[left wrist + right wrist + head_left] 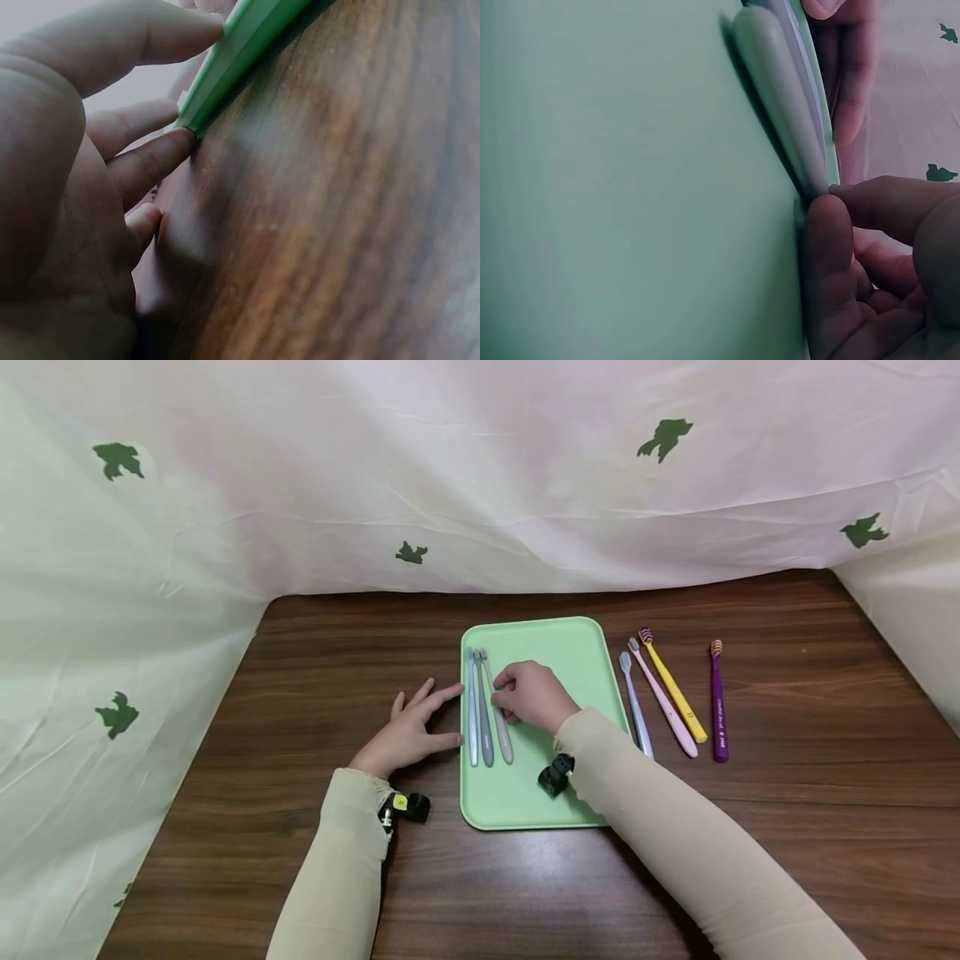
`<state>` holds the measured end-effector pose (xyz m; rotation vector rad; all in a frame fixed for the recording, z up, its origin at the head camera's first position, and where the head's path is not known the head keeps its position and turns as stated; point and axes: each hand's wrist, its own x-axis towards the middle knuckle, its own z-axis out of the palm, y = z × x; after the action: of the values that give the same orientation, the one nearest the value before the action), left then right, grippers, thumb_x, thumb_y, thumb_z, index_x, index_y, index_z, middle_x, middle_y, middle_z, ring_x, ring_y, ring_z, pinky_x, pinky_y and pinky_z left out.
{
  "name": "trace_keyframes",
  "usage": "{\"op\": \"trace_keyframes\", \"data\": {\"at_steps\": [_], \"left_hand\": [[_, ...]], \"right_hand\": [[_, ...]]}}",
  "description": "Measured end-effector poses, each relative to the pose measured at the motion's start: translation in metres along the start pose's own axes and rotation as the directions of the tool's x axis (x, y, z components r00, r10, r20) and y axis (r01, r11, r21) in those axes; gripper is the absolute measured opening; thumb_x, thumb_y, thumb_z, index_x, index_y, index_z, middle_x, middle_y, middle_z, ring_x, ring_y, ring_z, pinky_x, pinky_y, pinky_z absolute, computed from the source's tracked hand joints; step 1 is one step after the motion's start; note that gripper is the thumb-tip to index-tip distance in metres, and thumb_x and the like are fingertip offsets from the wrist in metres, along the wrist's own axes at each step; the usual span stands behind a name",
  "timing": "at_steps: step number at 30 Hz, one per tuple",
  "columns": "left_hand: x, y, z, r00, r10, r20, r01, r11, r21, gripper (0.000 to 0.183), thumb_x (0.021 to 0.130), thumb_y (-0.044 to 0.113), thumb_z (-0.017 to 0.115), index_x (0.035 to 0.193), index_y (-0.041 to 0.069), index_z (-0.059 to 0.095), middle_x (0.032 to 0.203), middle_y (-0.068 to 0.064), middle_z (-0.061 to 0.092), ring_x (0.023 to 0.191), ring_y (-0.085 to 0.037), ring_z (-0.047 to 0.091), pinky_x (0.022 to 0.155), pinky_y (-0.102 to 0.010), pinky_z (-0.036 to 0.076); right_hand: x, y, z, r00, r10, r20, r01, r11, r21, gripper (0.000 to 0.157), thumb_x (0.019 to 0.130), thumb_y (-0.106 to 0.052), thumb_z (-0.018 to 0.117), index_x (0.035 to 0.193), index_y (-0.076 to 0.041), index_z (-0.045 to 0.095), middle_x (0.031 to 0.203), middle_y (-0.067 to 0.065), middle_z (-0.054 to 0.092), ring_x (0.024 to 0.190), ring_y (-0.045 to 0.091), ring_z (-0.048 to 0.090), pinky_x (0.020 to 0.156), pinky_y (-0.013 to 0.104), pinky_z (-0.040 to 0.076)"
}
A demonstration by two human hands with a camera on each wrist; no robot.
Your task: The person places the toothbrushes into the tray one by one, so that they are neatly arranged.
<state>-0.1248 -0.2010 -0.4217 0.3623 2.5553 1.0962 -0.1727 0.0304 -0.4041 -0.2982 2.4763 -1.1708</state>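
On the light green tray (555,652), three toothbrushes lie side by side along the left edge, heads away from me: a pale blue toothbrush (472,718), a dark grey toothbrush (485,727) and a light grey toothbrush (504,735). My right hand (536,695) pinches the light grey toothbrush around its middle between thumb and forefinger; its handle (780,97) shows close over the tray in the right wrist view. My left hand (408,731) has its fingers spread, with fingertips (180,139) touching the tray's left rim (225,67).
Right of the tray lie a blue toothbrush (636,706), partly behind my right sleeve, a pink toothbrush (666,702), a yellow toothbrush (675,689) and a purple toothbrush (718,710). A white cloth (480,477) with green bird shapes hangs around the dark wooden table (315,677).
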Motion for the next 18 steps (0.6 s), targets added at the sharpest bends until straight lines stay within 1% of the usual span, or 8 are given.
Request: {"op": "trace_keyframes", "data": {"at_steps": [5, 11, 18], "left_hand": [[0.000, -0.001, 0.000, 1.000, 0.002, 0.001, -0.002, 1.000, -0.001, 0.075, 0.090, 0.035, 0.076, 0.155, 0.029, 0.040, 0.162, 0.001, 0.032, 0.154, -0.017, 0.002, 0.120, -0.048, -0.014], [0.001, 0.000, -0.001, 1.000, -0.003, 0.010, 0.003, 1.000, -0.002, 0.075, 0.090, 0.036, 0.075, 0.155, 0.031, 0.039, 0.162, 0.001, 0.031, 0.154, -0.016, 0.001, 0.120, -0.048, -0.013], [0.001, 0.000, -0.001, 1.000, -0.002, 0.010, 0.002, 1.000, 0.001, 0.075, 0.090, 0.036, 0.076, 0.155, 0.031, 0.040, 0.162, 0.002, 0.032, 0.154, -0.016, 0.002, 0.120, -0.048, -0.013]], "right_hand": [[0.000, 0.003, 0.001, 1.000, -0.006, 0.005, 0.006, 0.999, 0.033, 0.022, 0.095, -0.015, 0.068, 0.113, -0.002, 0.069, 0.084, 0.006, 0.069, 0.066, 0.015, 0.068, 0.068, 0.029, 0.056], [-0.008, 0.005, -0.002, 1.000, -0.017, 0.016, 0.016, 0.998, 0.067, 0.023, 0.095, -0.018, 0.069, 0.113, -0.004, 0.070, 0.086, 0.006, 0.069, 0.068, 0.015, 0.068, 0.069, 0.030, 0.057], [-0.021, 0.005, -0.006, 1.000, -0.026, 0.006, 0.026, 0.997, 0.072, 0.023, 0.095, -0.023, 0.069, 0.113, -0.008, 0.070, 0.079, 0.004, 0.069, 0.067, 0.017, 0.066, 0.076, 0.033, 0.052]]}}
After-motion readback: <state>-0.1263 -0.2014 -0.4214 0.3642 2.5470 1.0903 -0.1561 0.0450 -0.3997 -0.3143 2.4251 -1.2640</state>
